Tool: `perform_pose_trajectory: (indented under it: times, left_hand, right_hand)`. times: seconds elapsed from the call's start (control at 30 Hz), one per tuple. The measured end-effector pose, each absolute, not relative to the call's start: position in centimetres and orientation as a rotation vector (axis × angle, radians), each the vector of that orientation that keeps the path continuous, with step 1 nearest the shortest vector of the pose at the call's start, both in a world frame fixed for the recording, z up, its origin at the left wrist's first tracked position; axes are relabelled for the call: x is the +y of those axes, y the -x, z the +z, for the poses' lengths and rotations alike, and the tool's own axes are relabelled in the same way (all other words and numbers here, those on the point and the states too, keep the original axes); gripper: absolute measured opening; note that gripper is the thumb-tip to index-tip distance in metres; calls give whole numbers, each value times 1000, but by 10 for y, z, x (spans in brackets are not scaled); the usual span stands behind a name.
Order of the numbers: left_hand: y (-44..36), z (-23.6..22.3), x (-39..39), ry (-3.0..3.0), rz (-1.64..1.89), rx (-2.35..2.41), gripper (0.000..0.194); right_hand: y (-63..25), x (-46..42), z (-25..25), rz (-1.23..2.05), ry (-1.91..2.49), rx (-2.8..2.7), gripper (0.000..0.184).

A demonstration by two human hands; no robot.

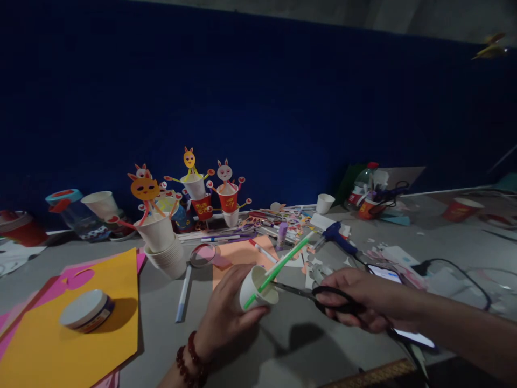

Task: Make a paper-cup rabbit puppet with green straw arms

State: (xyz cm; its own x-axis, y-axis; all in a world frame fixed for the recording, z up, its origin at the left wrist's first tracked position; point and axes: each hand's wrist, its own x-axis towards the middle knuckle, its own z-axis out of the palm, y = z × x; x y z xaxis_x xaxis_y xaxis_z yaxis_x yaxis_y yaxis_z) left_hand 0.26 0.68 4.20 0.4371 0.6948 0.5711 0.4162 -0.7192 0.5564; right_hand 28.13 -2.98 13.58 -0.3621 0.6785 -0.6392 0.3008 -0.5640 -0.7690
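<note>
1. Head view, counts: one held cup (244,291), low centre, mouth towards three o'clock; one green straw (285,264) across its mouth, rising towards one o'clock; one pair of scissors (297,291).
2. From the cup: one tub (84,310) at nine o'clock, four animal heads (145,188) between ten and twelve, one glue stick (281,235) at one, one glue gun (341,240) at two, one phone (385,274) at three.
3. Left hand (228,304): fingers curled, clamped around the cup.
4. Right hand (355,299): closed on the scissors' handles; blades reach the cup's mouth, their gap too unclear to tell.
</note>
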Motion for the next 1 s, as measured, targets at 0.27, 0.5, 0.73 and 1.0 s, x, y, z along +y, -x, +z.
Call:
perform_pose_trajectory:
  times: [0.27,0.5,0.73,1.0]
  left_hand:
    - [-2,40,8,-2328,1197,954,62]
    - [-2,39,10,-2349,1257,942,59]
    - [-5,43,3,-2396,1192,1027,63]
    - [-7,34,-3,-2538,1486,963,72]
  right_hand:
    - [-284,-38,121,2117,1452,-943,31]
    - [-278,-47,111,2154,1335,-606,23]
    - [-271,-57,98,2324,1161,-452,43]
    - [-259,-72,80,2404,826,-338,44]
